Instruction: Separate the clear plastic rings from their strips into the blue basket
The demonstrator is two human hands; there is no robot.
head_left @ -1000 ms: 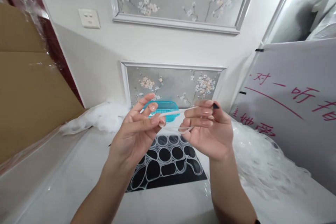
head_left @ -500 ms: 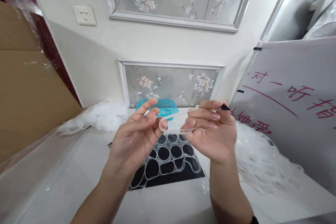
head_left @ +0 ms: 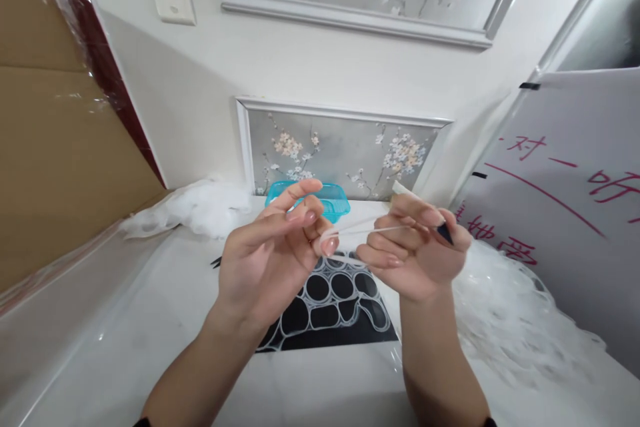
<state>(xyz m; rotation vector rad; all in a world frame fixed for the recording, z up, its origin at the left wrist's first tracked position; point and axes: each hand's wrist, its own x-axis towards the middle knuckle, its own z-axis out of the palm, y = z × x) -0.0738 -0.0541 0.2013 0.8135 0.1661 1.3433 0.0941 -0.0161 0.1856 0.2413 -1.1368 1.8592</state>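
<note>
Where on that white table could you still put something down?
The white table is bare at front left, between the cardboard and the black mat, and along the near edge. It is crowded behind: white heaps and, the teal basket. Both hands stretch a clear band above the mat.

1. Clear rubber band (head_left: 367,232): thin, translucent whitish loop, stretched taut into two near-parallel strands, running almost level just right of frame centre.
2. Left end looped around a fingertip of the left hand (head_left: 270,267); right end pinched in the right hand (head_left: 417,257).
3. Held in the air, above the tabletop (head_left: 125,347).
</note>
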